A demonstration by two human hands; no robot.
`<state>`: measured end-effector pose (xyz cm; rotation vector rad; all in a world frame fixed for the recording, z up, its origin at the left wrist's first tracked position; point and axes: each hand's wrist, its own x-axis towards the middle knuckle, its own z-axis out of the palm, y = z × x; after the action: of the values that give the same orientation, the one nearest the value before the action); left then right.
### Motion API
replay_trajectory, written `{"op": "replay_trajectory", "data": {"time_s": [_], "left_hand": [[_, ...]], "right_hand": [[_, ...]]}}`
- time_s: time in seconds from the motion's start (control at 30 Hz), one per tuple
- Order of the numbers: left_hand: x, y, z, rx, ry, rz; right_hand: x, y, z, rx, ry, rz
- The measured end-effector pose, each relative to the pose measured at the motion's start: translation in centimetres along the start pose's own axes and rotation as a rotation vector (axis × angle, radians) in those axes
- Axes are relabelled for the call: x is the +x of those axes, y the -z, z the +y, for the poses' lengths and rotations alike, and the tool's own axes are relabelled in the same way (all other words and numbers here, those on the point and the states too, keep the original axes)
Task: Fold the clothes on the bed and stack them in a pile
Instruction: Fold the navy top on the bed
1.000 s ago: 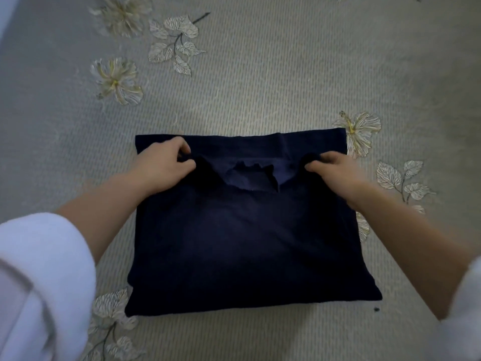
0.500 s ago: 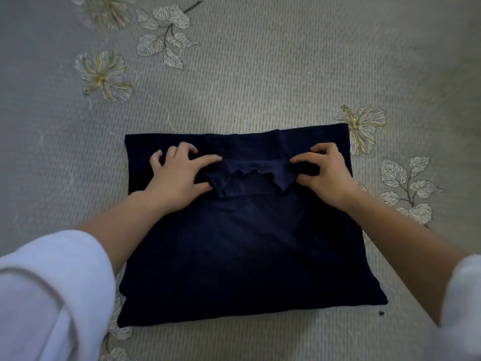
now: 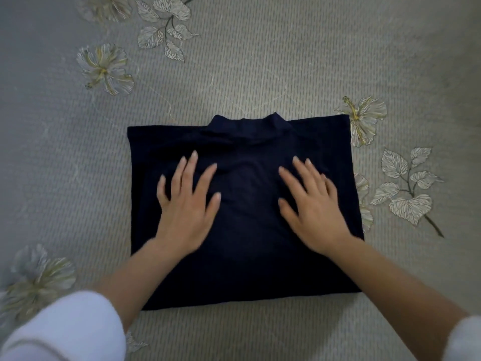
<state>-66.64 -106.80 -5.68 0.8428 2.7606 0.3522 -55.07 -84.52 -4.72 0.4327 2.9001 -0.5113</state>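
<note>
1. Top: dark navy, folded to a tidy rectangle, lying flat mid-bed right in front of the person. Collar pokes out past the far edge.
2. Left hand: released, spread flat, palm down on the left half of the top. Grasps nothing.
3. Right hand: the same on the right half, released and flat, grasping nothing. Both hands are a bit blurred at the edges.
4. Why flat palms: looks like pressing or smoothing the fold. One hand per half probably keeps the pressure even so the layers don't skew. Both sit on the far half, just near of the collar, likely where the tucked layers are bulkiest.
5. Step: the fold on this item looks done. Next call is probably carrying it to the pile. No pile or other clothes are in view, so overall progress can't be told.
6. Handling: the fabric looks soft and limp. Lifted by one edge, it would likely sag and open, so it should be supported from both sides.
7. Surface: bed with a grey ribbed cover lying flat. Pale flowers and leaves are printed far left, to the right touching the top's edge, and near left. It likely gives under pressure, so creases won't set hard.
8. Room: nothing beyond the bed shows. White sleeves sit at the near corners. The light is dim, brighter around the top.
</note>
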Motion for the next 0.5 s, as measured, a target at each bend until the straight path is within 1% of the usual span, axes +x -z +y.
{"op": "replay_trajectory", "data": {"time_s": [0.07,0.1,0.2,0.27,0.3,0.37,0.43,0.5], "left_hand": [[-3.6,-1.2,-0.6,0.025,0.069,-0.1],[-5.1,-1.6,-1.0,0.039,0.094,-0.119],[-8.5,-1.7,-1.8,0.054,0.144,-0.101],[-10.3,-1.3,-2.0,0.014,0.213,-0.065],[-11.2,-1.1,-2.0,-0.019,0.269,-0.037],[-12.7,-0.6,-1.7,-0.125,0.442,0.02],[-13.8,-0.2,-1.4,-0.263,0.648,0.073],[-14.9,0.0,-1.5,-0.431,0.817,0.142]], "right_hand": [[-3.2,-1.4,0.5,-0.077,-0.014,-0.117],[-4.6,-1.8,0.9,-0.1,-0.041,-0.127],[-7.9,-1.8,2.0,-0.092,-0.144,-0.094],[-9.8,-1.5,2.4,-0.047,-0.186,-0.071],[-10.6,-1.3,2.6,0.002,-0.218,-0.048],[-12.0,-0.8,2.9,0.155,-0.341,0.04],[-13.1,-0.3,3.4,0.363,-0.534,0.158],[-14.0,0.1,3.8,0.558,-0.733,0.197]]}}
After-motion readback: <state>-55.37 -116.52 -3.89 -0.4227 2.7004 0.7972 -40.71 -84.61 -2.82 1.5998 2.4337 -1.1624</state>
